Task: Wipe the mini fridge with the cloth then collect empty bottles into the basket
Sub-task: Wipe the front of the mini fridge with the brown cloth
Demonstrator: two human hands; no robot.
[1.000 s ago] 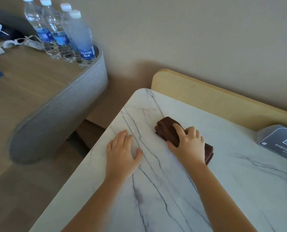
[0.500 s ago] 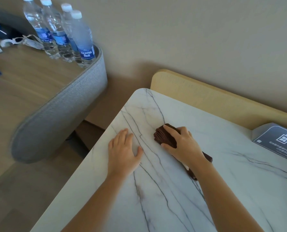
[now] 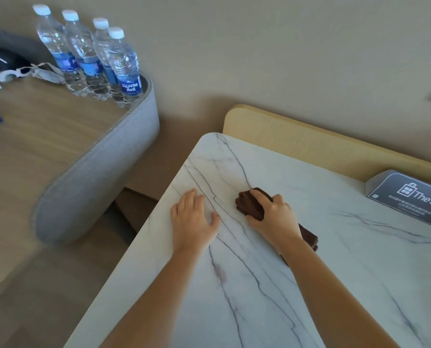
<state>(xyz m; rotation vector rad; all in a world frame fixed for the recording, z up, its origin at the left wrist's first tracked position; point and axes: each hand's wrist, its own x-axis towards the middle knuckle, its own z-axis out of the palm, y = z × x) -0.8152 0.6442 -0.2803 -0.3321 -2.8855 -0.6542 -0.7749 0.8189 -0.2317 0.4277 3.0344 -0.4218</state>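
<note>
**Cloth** (image 3: 251, 204): brown, folded into a thick pad, is lying on the white marble surface (image 3: 259, 310) toward its eleven o'clock corner. One end is showing at ten o'clock of the right hand. The other end is sticking out at four o'clock, beside the wrist.

**Right hand** (image 3: 276, 221): is lying on top of the cloth. Its fingers (image 3: 261, 197) are curling over the far edge and the thumb is pressing the near side, so it is gripping the cloth against the surface.

**Left hand** (image 3: 193, 219): is lying palm down at nine o'clock of the cloth, near it but not touching. Its fingers are straight and together, the thumb is spreading toward the cloth, and it is holding nothing.

**Marble surface:** grey veins are running diagonally across it. Both forearms are reaching over it from six o'clock.

**Sign card** (image 3: 410, 197): grey, reading "The Sho…", is sitting at three o'clock of the cloth by the far edge, partly cut off by the frame.

**Beige panel** (image 3: 297, 139): is standing along the far edge, against the wall.

**Water bottles** (image 3: 101, 59): four, clear plastic with white caps and blue labels, one reading "AQUAFINA". They are standing upright in a close group at ten o'clock, well apart from the cloth, on the wooden surface (image 3: 33, 136) with the grey padded rim (image 3: 96, 177). How full they are cannot be told.

**White cord** (image 3: 26, 71): is lying at nine o'clock of the bottles.
</note>
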